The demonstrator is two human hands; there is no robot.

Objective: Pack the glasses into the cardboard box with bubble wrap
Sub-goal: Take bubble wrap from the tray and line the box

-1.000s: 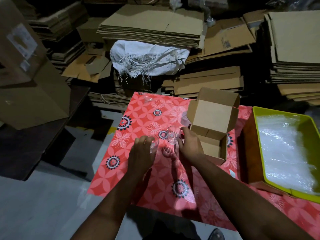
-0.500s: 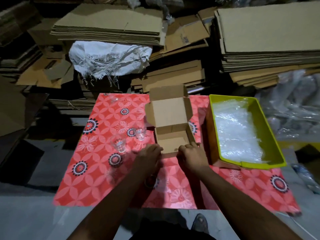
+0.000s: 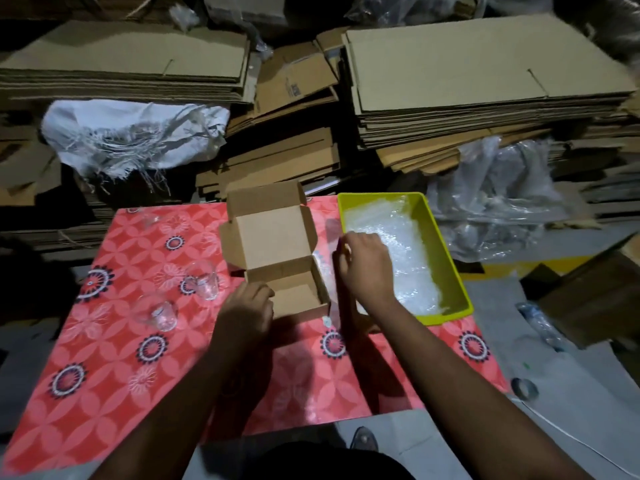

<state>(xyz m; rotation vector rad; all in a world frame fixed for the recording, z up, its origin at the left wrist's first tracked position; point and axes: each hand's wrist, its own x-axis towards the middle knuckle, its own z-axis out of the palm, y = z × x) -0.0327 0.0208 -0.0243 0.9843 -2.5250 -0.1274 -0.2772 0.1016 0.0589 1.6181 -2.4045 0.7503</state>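
Observation:
The small cardboard box (image 3: 277,251) stands open on the red flowered tablecloth (image 3: 114,382), lid flap raised at the back. My left hand (image 3: 247,310) grips its front-left corner. My right hand (image 3: 363,268) reaches over the left rim of the yellow tray (image 3: 381,196) and pinches the edge of the bubble wrap (image 3: 412,271) lying in it; a clear sheet hangs down between box and tray. Two clear glasses stand left of the box, one (image 3: 205,282) close to it and one (image 3: 158,312) nearer me. A third glass (image 3: 149,220) is faintly visible at the far left corner.
Stacks of flattened cardboard (image 3: 478,74) line the far side, with a white frayed sack (image 3: 131,136) on the left and crumpled plastic bags (image 3: 495,199) on the right. On the floor at the right lie a plastic bottle (image 3: 540,325) and a tape roll (image 3: 524,389).
Both hands left the glasses and went to the box. My right hand has since moved right from the box's front edge to the bubble wrap in the tray. The camera has turned right.

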